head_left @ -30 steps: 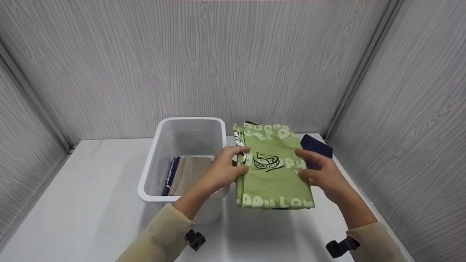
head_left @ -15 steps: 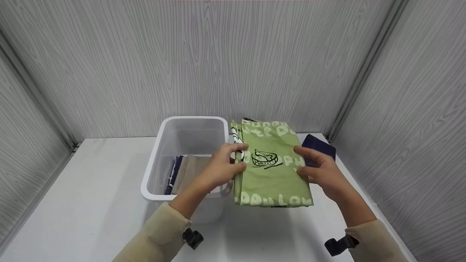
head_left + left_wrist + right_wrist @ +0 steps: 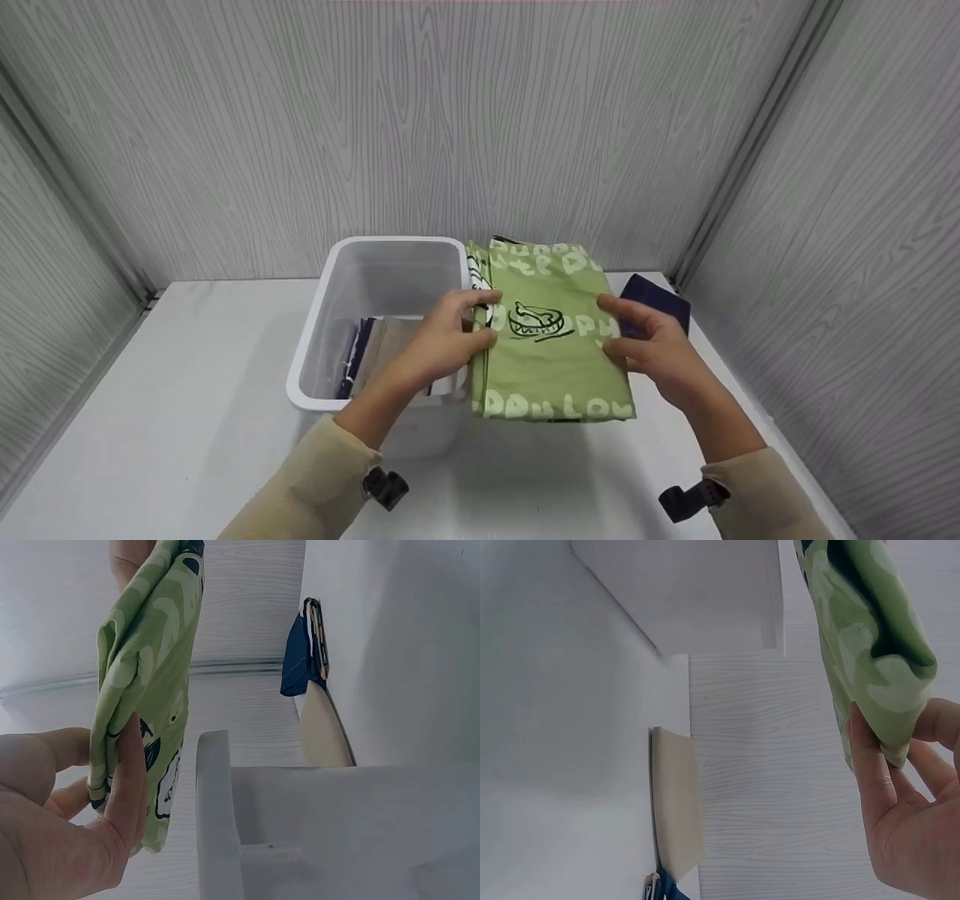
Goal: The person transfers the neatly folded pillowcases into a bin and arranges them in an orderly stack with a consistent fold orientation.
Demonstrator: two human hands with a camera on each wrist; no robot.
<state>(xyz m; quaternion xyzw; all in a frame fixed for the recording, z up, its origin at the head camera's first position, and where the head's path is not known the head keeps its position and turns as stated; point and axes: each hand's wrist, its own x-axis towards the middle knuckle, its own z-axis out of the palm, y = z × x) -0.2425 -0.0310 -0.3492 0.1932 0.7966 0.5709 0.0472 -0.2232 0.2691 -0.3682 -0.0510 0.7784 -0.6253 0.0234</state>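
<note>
A folded green cloth [image 3: 555, 360] with white lettering and a black drawing of a bone in a bowl is held above the table, just right of the white bin [image 3: 309, 330]. My left hand [image 3: 442, 337] pinches its left edge, where several folded layers show. On the opposite edge, my right hand [image 3: 660, 349] pinches the cloth between thumb and fingers. Both wrist views show thumb and fingers on either side of the green cloth [image 3: 154, 667]. Inside the bin, a beige folded cloth [image 3: 394, 341] and a navy one [image 3: 358, 356] stand against its left part.
A navy folded item [image 3: 656, 300] lies behind my right hand, near the right edge of the white table [image 3: 187, 420]. The wrist views also show a beige flat piece [image 3: 676, 802] beside it. Grey wood-grain panels [image 3: 405, 135] enclose the back and sides.
Both hands have carried the green cloth slightly left and up in the head view, so its left edge is nearer the bin's right rim. The grips look the same.
</note>
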